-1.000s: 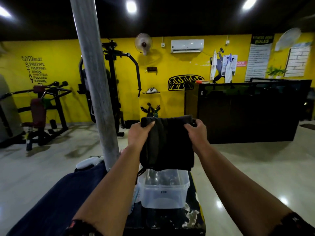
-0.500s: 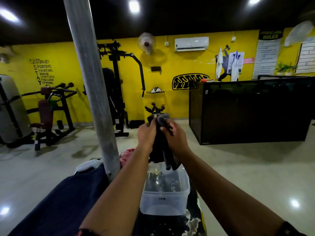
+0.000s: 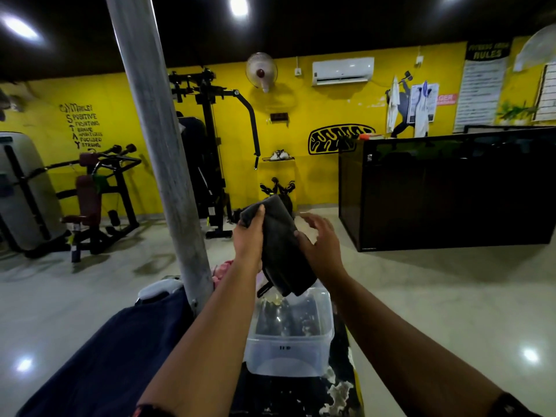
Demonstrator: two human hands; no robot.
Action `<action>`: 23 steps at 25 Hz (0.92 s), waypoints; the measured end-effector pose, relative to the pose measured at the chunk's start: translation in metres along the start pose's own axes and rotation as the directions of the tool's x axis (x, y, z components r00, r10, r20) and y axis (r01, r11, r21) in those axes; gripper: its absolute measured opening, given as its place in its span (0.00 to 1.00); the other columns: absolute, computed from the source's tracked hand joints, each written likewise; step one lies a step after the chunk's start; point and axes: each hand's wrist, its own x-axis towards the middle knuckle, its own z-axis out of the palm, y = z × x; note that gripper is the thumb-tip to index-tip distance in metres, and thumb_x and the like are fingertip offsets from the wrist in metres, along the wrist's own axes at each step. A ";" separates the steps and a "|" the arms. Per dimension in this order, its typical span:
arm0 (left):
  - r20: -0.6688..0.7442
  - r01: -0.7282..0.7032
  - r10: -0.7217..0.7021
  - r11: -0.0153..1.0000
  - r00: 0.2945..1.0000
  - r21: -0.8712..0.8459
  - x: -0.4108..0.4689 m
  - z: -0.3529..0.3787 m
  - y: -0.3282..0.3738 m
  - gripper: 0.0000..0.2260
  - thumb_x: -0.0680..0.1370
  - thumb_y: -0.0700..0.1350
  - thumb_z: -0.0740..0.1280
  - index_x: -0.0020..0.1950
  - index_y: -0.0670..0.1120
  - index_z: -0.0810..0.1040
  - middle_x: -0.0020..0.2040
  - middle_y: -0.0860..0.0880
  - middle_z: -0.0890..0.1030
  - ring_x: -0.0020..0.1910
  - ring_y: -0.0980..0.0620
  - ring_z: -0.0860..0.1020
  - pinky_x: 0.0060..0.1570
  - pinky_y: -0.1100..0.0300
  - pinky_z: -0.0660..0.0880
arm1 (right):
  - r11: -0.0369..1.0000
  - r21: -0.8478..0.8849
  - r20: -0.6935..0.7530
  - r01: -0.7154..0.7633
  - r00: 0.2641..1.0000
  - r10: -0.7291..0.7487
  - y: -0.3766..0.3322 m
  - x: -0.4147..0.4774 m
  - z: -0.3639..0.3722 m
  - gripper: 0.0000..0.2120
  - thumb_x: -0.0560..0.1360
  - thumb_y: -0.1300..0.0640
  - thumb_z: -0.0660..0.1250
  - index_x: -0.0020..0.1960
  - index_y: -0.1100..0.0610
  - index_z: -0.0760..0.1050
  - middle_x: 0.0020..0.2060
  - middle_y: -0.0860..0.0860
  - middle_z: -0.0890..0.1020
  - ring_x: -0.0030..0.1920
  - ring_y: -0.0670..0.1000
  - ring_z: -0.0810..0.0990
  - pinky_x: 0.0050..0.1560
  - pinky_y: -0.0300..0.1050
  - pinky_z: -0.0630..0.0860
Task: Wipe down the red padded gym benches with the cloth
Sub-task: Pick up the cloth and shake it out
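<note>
A dark folded cloth [image 3: 278, 245] hangs in front of me at chest height, above a clear plastic tub. My left hand [image 3: 249, 236] grips the cloth's upper left edge, thumb over the top. My right hand [image 3: 319, 242] is beside the cloth's right side with fingers spread and relaxed, its thumb touching the fabric. Far off at the left wall stands a machine with red padded seat and backrest [image 3: 87, 197].
A clear plastic tub [image 3: 288, 353] sits on a worn black surface below my hands. A grey metal pole [image 3: 162, 164] rises just left. Dark blue fabric [image 3: 99, 365] lies at lower left. A black counter [image 3: 451, 188] stands right; shiny floor lies between.
The cloth went from spread wide between both hands, to bunched together, to a folded bundle. My right hand has let go of its corner and opened beside it.
</note>
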 end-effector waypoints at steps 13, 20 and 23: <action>-0.010 0.249 -0.256 0.949 0.967 -0.195 0.017 -0.036 -0.027 0.32 0.65 0.57 0.79 0.63 0.44 0.75 0.57 0.41 0.81 0.53 0.41 0.82 0.48 0.45 0.82 | 0.497 0.483 0.371 -0.721 0.682 0.630 0.036 0.001 -0.007 0.30 0.71 0.61 0.74 0.69 0.57 0.65 0.60 0.60 0.77 0.51 0.58 0.79 0.32 0.49 0.80; 0.078 0.124 -0.315 0.572 0.946 0.811 0.022 -0.074 -0.058 0.16 0.77 0.49 0.72 0.60 0.43 0.74 0.57 0.40 0.77 0.52 0.44 0.78 0.43 0.57 0.78 | 0.630 -0.065 0.296 -0.774 0.588 0.753 0.050 0.006 -0.002 0.06 0.72 0.64 0.70 0.48 0.66 0.78 0.47 0.63 0.81 0.46 0.61 0.82 0.48 0.56 0.81; 0.112 -0.025 -0.298 0.281 0.948 0.959 0.019 -0.066 -0.072 0.24 0.75 0.51 0.73 0.65 0.41 0.73 0.55 0.42 0.78 0.48 0.47 0.78 0.41 0.59 0.77 | 0.709 -0.415 0.250 -0.570 0.677 0.692 0.057 0.006 0.007 0.14 0.72 0.58 0.71 0.53 0.67 0.77 0.51 0.63 0.81 0.51 0.61 0.81 0.49 0.50 0.79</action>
